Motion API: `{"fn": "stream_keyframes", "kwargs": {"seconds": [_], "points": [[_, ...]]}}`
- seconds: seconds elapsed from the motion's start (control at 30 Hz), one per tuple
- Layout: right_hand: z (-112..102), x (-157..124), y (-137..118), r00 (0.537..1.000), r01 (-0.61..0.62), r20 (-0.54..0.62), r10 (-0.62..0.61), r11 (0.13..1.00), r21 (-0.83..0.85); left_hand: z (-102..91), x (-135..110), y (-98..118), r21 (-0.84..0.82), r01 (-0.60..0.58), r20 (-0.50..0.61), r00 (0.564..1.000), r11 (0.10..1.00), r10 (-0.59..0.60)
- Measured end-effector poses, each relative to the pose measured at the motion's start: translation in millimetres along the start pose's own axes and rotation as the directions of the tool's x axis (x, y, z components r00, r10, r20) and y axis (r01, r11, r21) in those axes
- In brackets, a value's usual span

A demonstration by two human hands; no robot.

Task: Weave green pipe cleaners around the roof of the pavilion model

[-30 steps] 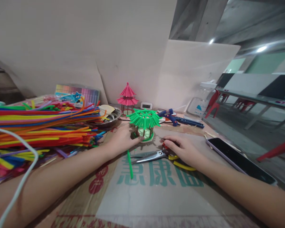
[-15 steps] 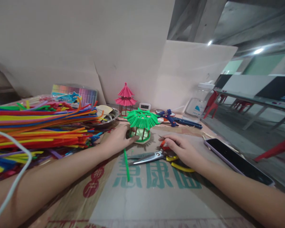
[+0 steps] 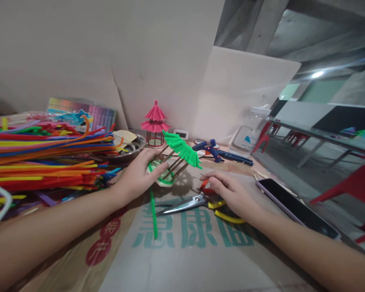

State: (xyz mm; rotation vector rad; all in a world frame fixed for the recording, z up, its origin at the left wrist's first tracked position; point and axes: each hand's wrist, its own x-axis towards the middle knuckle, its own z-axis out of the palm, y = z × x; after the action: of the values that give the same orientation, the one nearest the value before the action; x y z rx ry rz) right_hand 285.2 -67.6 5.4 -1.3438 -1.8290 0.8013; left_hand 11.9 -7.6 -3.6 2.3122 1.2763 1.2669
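Note:
My left hand (image 3: 142, 170) is closed on the base of a small model pavilion (image 3: 184, 151), which has a fringed green pipe-cleaner roof and thin brown posts. The pavilion leans to the right, its base raised on the left. A green pipe cleaner (image 3: 153, 215) lies below that hand. My right hand (image 3: 228, 188) hovers over or rests by the handles of the metal scissors (image 3: 182, 205), with yellow and orange grips partly hidden beneath it. Its thumb and forefinger are pinched together, and a tiny dark tip pokes out; what it belongs to is unclear.
Bundles of coloured pipe cleaners (image 3: 48, 148) crowd the left side. A pink model pavilion (image 3: 155, 123), a small digital clock (image 3: 181, 134), a blue glue gun (image 3: 211, 150) and a clear bottle (image 3: 251, 132) stand behind. A phone (image 3: 298, 209) lies at right, a metal bowl (image 3: 136, 148) at back left.
The green pavilion has gone from upright to tilted rightward in my left hand. My right hand keeps its pinch near the scissors. The whole view has shifted slightly.

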Motion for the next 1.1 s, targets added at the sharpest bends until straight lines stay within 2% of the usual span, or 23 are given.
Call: {"fn": "stream_keyframes", "kwargs": {"seconds": [0.17, 0.37, 0.57, 0.77, 0.97, 1.1], "points": [[-1, 1, 1, 1.000, -0.013, 0.003, 0.013, 0.998, -0.053, -1.4, 1, 4, 0.041, -0.025, -0.035, 0.999, 0.999, 0.026], [-1, 2, 5, 0.999, -0.036, -0.005, 0.035, 0.997, -0.065, -2.5, 1, 11, 0.035, 0.020, -0.053, 0.998, 0.999, -0.018], [-2, 3, 4, 0.999, -0.019, -0.038, 0.016, 0.995, -0.100, 0.2, -1, 9, 0.045, -0.012, -0.049, 0.999, 0.999, 0.014], [-2, 2, 4, 0.998, -0.012, -0.069, 0.006, 0.996, -0.088, 1.1, -2, 6, 0.038, 0.025, -0.037, 0.999, 0.999, -0.024], [-1, 1, 7, 0.995, -0.087, -0.047, 0.087, 0.996, 0.000, 1.6, -2, 5, 0.050, -0.091, -0.051, 0.994, 0.995, 0.094], [-1, 1, 7, 0.996, -0.053, -0.067, 0.051, 0.998, -0.037, 0.8, -3, 5, 0.059, -0.133, -0.039, 0.990, 0.989, 0.135]]}}
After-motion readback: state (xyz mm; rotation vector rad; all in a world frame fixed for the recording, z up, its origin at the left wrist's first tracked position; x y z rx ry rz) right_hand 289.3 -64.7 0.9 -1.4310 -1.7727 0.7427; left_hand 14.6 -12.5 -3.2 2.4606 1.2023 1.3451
